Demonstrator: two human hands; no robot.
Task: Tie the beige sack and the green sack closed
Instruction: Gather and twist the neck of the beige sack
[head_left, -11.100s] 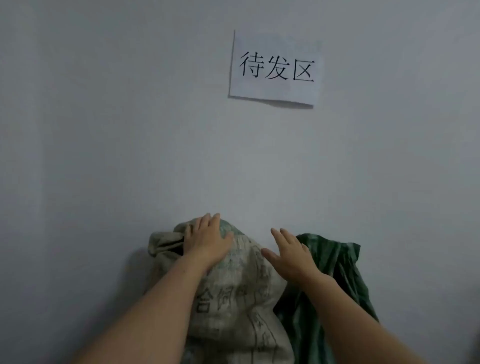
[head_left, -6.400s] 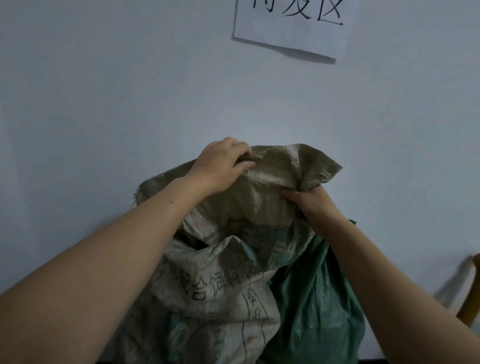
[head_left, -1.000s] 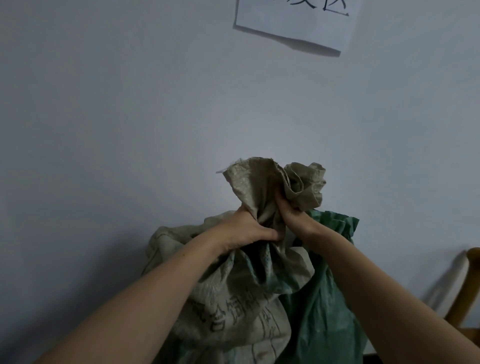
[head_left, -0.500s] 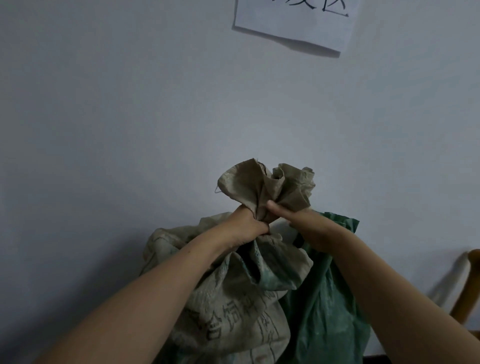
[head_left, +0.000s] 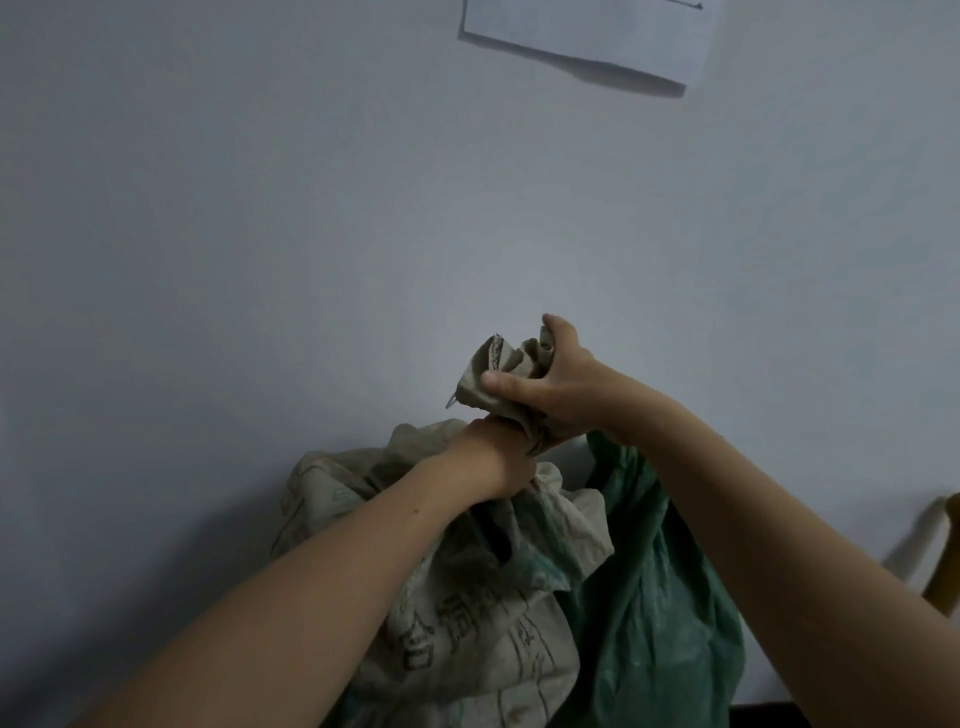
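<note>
The beige sack (head_left: 467, 623), woven and printed with dark characters, stands against the wall at lower centre. Its top is gathered into a twisted bunch. My left hand (head_left: 498, 457) is closed around the neck of that bunch from below. My right hand (head_left: 550, 384) is clamped over the crumpled loose end above it, thumb across the front. The green sack (head_left: 654, 597) stands just right of the beige one, touching it, partly behind my right forearm; its top is hidden by that arm.
A white paper sheet (head_left: 587, 36) hangs on the pale wall (head_left: 260, 234) high above. A yellowish wooden object (head_left: 943, 571) shows at the right edge, near a dark strip of floor (head_left: 753, 719).
My right hand has climbed from the neck to cover the loose end of the beige bunch, crushing it down. My left hand stays gripped on the neck.
</note>
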